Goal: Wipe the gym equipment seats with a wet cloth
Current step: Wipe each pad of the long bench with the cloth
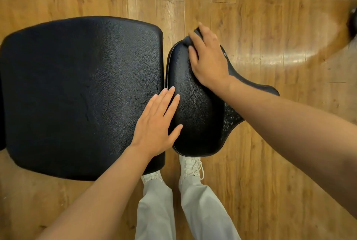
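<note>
A dark cloth (193, 36) is being pressed against the far end of the smaller black seat pad (193, 108) by the right hand (208, 60), whose fingers are curled over the bunched fabric so that only a little of it is showing past the fingertips; the grip is thus closed on the cloth, probably so that pressure can be kept on the padding while it is being wiped. The left hand (156, 123) is being laid flat, fingers straight and together, across the narrow gap between that pad and the larger black pad (81, 92) to the left; nothing is being held by it, and it is judged to be steadying the equipment. Both pads are being viewed from above, over a wooden floor (270, 27), with pale trousers (154, 210) and white shoes (191, 166) being seen beneath the near edge. The larger pad is not being touched by the cloth at this moment.
</note>
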A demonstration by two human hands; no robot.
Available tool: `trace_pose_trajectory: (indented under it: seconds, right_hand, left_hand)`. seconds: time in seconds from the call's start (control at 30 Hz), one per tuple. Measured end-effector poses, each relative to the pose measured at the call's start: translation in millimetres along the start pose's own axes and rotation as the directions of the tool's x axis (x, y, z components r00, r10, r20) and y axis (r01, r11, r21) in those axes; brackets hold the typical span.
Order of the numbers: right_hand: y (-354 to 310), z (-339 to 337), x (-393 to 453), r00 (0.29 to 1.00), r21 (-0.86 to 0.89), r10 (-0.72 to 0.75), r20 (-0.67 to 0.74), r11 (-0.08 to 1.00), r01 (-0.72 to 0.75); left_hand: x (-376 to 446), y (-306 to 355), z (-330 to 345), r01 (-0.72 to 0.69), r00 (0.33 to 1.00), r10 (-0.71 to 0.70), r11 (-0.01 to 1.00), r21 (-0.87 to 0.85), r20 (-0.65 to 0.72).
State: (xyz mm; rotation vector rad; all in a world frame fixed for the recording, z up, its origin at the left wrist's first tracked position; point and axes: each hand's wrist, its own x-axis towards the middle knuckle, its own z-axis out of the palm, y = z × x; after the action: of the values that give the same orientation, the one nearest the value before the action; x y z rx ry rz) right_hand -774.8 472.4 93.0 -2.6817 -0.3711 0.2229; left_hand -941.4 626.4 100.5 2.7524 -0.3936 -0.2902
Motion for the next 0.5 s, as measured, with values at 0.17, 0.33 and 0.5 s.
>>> trace_pose_trajectory:
  seconds: [0.17,0.33,0.5]
  right_hand:
    - [13,-8,-67,0.981,-0.029,-0.177,0.083,0.983,0.18]
    - [21,-10,-70,0.959,-0.038,-0.258,0.116,0.964,0.264]
    - [-3,-3,-6,0.994,0.002,-0.07,0.085,0.998,0.07]
  left_hand:
    - [5,-4,-1,-0.007,0.999,0.007,1.0,-0.001,0.044]
    - [6,1,0,0.02,1.0,-0.02,1.0,-0.001,0.018]
    - [6,4,3,0.03,0.999,-0.03,0.999,0.024,0.014]
